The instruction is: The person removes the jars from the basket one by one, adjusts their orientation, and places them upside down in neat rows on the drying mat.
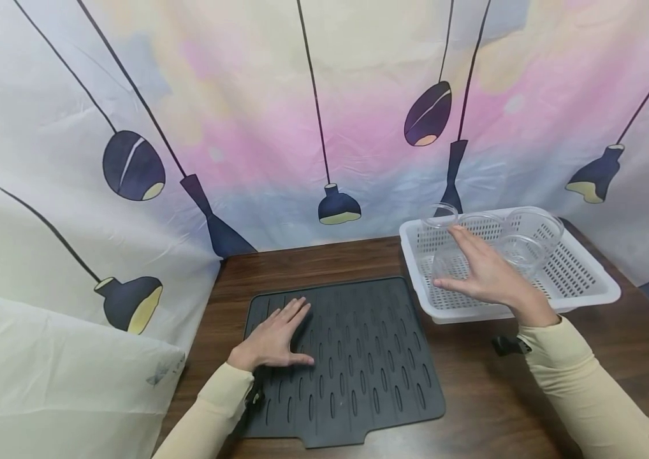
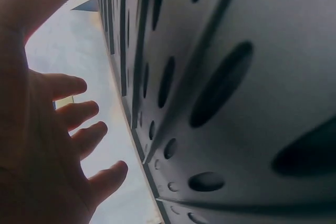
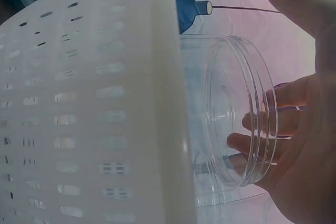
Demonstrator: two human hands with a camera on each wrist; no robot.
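My left hand (image 1: 269, 340) hovers over the left side of a dark grey ridged mat (image 1: 353, 370), fingers spread and thumb held apart. In the left wrist view its fingers (image 2: 86, 140) stand clear of the mat's slotted surface. At the right, my right hand (image 1: 491, 271) reaches over a white perforated plastic basket (image 1: 600, 294) holding several clear round jars (image 1: 533, 223). The right wrist view shows its fingers extended behind a clear jar (image 3: 223, 114) with a ridged rim, the thumb well apart. Whether those fingers touch the jar I cannot tell.
Both the mat and the basket stand on a dark wooden table (image 1: 491, 389). Behind them hangs a pastel cloth (image 1: 278, 127) printed with dark lamps. Pale fabric (image 1: 66, 376) hangs along the left side.
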